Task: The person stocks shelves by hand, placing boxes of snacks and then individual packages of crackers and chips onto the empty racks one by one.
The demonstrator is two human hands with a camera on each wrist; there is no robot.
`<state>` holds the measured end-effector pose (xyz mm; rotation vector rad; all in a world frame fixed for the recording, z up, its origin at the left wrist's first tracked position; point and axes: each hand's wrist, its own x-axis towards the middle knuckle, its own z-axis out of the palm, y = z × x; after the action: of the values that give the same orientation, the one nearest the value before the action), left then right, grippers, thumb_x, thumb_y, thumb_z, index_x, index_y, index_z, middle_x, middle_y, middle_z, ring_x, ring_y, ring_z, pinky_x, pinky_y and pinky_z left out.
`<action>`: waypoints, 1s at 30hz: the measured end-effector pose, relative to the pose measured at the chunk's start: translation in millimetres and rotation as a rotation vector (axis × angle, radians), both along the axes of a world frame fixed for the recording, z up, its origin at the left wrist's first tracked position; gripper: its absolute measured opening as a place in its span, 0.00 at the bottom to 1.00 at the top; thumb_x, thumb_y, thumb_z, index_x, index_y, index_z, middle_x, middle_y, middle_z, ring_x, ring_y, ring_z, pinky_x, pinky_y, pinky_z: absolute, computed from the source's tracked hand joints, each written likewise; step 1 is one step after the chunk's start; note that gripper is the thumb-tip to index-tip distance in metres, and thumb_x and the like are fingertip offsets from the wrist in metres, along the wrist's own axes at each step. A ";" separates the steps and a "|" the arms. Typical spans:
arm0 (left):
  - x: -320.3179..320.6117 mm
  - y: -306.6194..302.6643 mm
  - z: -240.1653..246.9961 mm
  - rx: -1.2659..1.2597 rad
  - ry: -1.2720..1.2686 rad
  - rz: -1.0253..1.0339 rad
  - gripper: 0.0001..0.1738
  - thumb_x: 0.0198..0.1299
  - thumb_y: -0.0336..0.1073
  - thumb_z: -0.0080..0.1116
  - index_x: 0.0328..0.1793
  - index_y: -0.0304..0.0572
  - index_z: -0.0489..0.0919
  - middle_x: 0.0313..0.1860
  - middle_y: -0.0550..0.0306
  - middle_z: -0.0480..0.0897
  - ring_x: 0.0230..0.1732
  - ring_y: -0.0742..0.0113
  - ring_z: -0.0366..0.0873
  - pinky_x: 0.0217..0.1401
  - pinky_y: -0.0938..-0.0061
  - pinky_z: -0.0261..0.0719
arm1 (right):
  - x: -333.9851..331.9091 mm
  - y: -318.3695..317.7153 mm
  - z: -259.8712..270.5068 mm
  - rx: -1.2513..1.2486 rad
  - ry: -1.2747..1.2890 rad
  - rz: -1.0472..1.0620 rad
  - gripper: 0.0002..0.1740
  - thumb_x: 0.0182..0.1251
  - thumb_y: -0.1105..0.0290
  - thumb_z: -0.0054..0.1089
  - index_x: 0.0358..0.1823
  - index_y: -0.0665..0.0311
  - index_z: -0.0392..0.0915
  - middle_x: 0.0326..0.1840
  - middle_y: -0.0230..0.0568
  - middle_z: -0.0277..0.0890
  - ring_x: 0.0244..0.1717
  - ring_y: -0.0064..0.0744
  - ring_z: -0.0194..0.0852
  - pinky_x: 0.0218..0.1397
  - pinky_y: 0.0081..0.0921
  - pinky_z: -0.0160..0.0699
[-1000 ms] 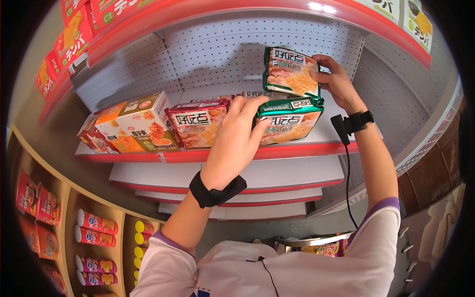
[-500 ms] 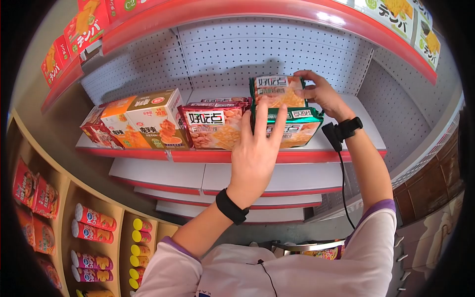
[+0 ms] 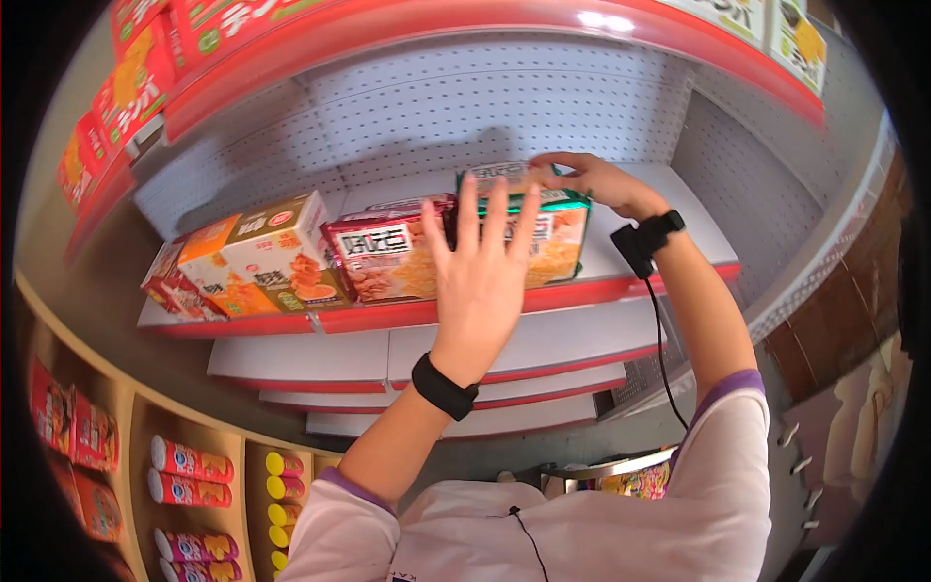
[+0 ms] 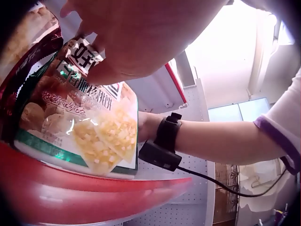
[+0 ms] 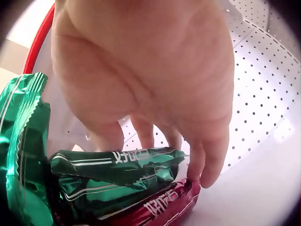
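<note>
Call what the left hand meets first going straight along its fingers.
Likely the rear green pack, which the left hand points at in the head view; depth is unclear, so the front green pack could come first.

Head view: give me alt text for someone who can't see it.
A person's left hand spreads its fingers in front of a green snack pack on a shelf, while the right hand touches another green pack behind it. Dark red packs and boxes stand to the left.
</note>
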<state>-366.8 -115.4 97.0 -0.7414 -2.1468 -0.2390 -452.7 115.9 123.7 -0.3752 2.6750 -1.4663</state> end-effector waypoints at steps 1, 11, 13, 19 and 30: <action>-1.8 9.6 -1.2 -0.032 -0.009 -0.012 0.39 0.51 0.25 0.52 0.74 0.55 0.64 0.68 0.51 0.67 0.73 0.48 0.57 0.71 0.37 0.47 | 2.7 10.6 -8.7 0.017 0.037 -0.023 0.32 0.64 0.52 0.61 0.66 0.58 0.69 0.61 0.44 0.73 0.60 0.34 0.69 0.64 0.29 0.65; -13.0 -2.4 -1.8 -0.004 0.189 -0.467 0.25 0.61 0.24 0.48 0.66 0.34 0.68 0.63 0.46 0.73 0.69 0.43 0.65 0.72 0.43 0.50 | 36.4 27.0 -13.9 -0.553 0.999 -0.905 0.15 0.61 0.69 0.58 0.46 0.70 0.72 0.44 0.47 0.75 0.42 0.38 0.75 0.45 0.33 0.75; 7.9 0.8 -29.8 -0.019 0.191 -0.574 0.26 0.57 0.18 0.48 0.64 0.32 0.68 0.61 0.44 0.73 0.67 0.42 0.67 0.73 0.44 0.50 | 94.9 19.4 -46.0 -0.641 1.192 -1.129 0.07 0.60 0.78 0.54 0.40 0.69 0.70 0.36 0.47 0.71 0.34 0.40 0.72 0.39 0.32 0.72; 17.3 -32.3 -100.9 -0.159 -0.275 -0.787 0.23 0.54 0.17 0.49 0.59 0.33 0.71 0.54 0.45 0.76 0.61 0.45 0.72 0.73 0.44 0.53 | 225.2 -44.1 -162.4 -0.396 0.771 -1.311 0.05 0.65 0.78 0.51 0.42 0.67 0.70 0.35 0.44 0.71 0.33 0.36 0.72 0.36 0.28 0.71; 57.3 -10.0 -150.4 -0.555 -0.799 -1.113 0.21 0.58 0.26 0.55 0.60 0.41 0.74 0.43 0.52 0.79 0.48 0.57 0.77 0.70 0.52 0.59 | 355.3 -152.5 -245.1 -0.292 0.193 -1.429 0.07 0.66 0.75 0.52 0.44 0.66 0.71 0.37 0.45 0.75 0.37 0.42 0.77 0.40 0.32 0.75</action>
<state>-309.5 -125.4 -53.4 -2.4726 -2.2513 -0.5912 -97.4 -36.6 -121.4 1.8202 2.8101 -2.0345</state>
